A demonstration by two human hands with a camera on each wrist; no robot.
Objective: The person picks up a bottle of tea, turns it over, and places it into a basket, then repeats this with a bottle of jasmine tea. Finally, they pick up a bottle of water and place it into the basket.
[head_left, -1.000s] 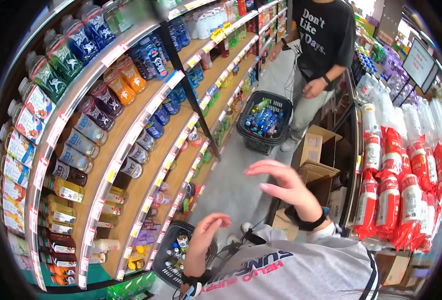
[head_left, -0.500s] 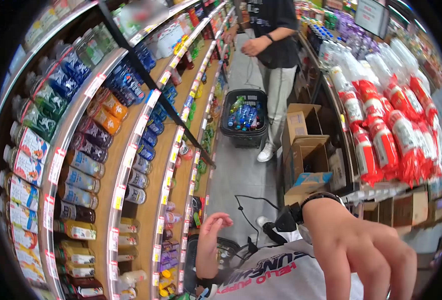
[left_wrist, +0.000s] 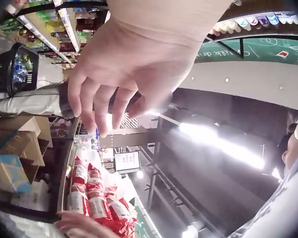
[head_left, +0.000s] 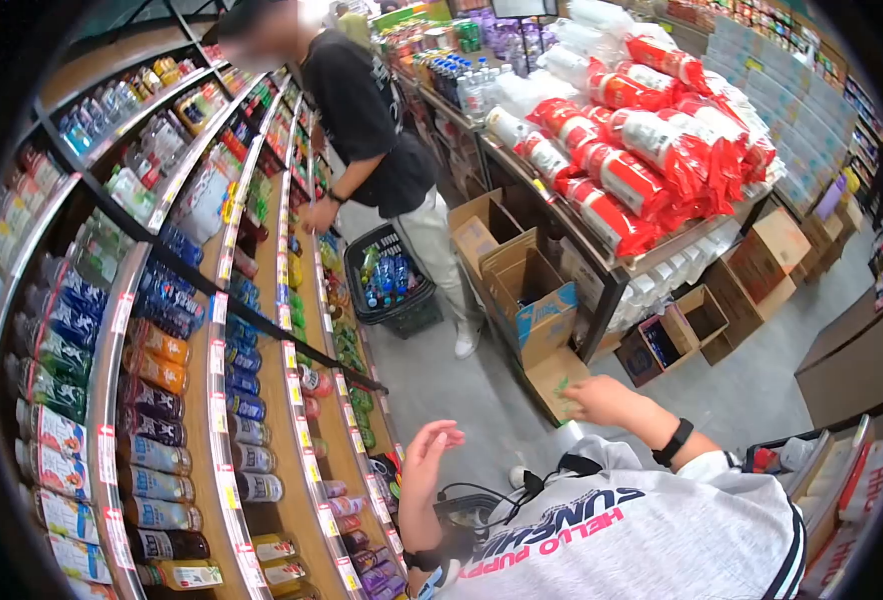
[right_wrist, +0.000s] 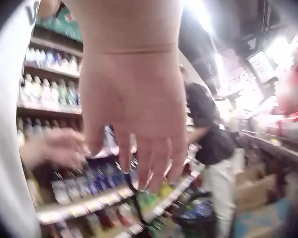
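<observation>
My left hand is raised beside the drink shelves, holding nothing. Its fingers hang loosely bent in the left wrist view, with nothing between them. My right hand is held out in front of the grey shirt, over the aisle floor near a cardboard box. In the right wrist view the right hand's fingers hang down loosely and apart, and the picture is blurred. Rows of bottles stand on the shelves nearest the left hand.
Ahead, another person in a black shirt reaches to the shelf. A black basket of bottles stands by their legs. Red-and-white packs are heaped on a stand, with open cartons beside it. A second basket is partly hidden below my left hand.
The head view has turned to the right. My right hand swung up close to the head camera, then back down in front of my body. The other person has turned toward the shelf.
</observation>
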